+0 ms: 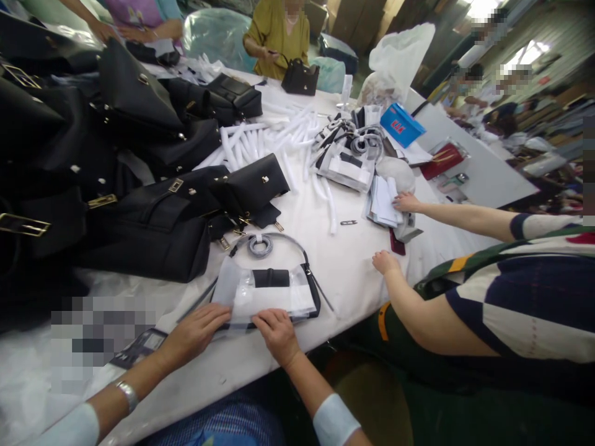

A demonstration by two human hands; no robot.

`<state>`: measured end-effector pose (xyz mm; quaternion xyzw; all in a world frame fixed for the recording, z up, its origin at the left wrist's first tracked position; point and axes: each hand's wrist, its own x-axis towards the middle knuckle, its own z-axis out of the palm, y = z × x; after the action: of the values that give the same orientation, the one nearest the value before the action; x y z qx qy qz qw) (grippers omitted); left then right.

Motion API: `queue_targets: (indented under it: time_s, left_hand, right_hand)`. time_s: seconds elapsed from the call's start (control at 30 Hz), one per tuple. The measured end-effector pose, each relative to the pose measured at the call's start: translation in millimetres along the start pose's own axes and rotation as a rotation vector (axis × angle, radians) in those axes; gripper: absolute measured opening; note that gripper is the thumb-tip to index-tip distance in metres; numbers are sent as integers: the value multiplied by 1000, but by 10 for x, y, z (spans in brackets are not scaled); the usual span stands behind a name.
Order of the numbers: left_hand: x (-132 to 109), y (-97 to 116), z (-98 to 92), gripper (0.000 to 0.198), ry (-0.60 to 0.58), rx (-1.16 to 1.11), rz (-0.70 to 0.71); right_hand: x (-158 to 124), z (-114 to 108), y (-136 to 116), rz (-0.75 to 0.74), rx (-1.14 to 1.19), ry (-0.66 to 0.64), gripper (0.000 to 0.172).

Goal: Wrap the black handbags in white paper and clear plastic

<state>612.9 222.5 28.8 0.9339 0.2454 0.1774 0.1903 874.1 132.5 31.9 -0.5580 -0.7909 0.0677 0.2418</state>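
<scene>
A small black handbag wrapped in clear plastic and white paper lies flat on the white table right in front of me. My left hand rests on its near left corner, fingers laid flat. My right hand presses on its near edge with fingers curled down on the wrapping. A coiled grey strap and the bag's thin handle lie just beyond it.
Black handbags are piled at the left. White foam sticks are scattered mid-table, with a stack of wrapped items and a blue box beyond. A co-worker's arms reach in from the right; others stand at the far end.
</scene>
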Motion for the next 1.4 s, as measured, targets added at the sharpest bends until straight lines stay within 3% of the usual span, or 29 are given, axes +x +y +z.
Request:
queue_targets:
  time_s: [0.13,0.4,0.6,0.77,0.87,1.0,1.2,1.4]
  left_hand:
    - [-118,39,-8,43,-55,13,-9]
    - [-93,-130,96,35,-47,25,47]
    - [-157,-38,217,29,33,67,-11]
    - [-128,34,205,26,32,85,-56]
    - [-89,59,169,27,37,79,-72]
    - [-91,74,186,28,59,65,-89]
    - [-158,66,291,30,76,73,-130]
    - [-140,94,300,40,77,87,-189]
  right_hand:
    - [-77,53,-30,28,5,15,29]
    - [23,-37,-41,-31,-17,-6,26]
    - [-18,134,-85,-34,-36,35,23]
    - [40,31,-210,1,-86,29,23]
    - [97,-44,-243,57,-110,38,33]
    - [133,-39,-190,140,-43,-26,63]
    - [127,47,-111,15,24,-60,41]
    - [277,-95,-141,32,64,-157,42]
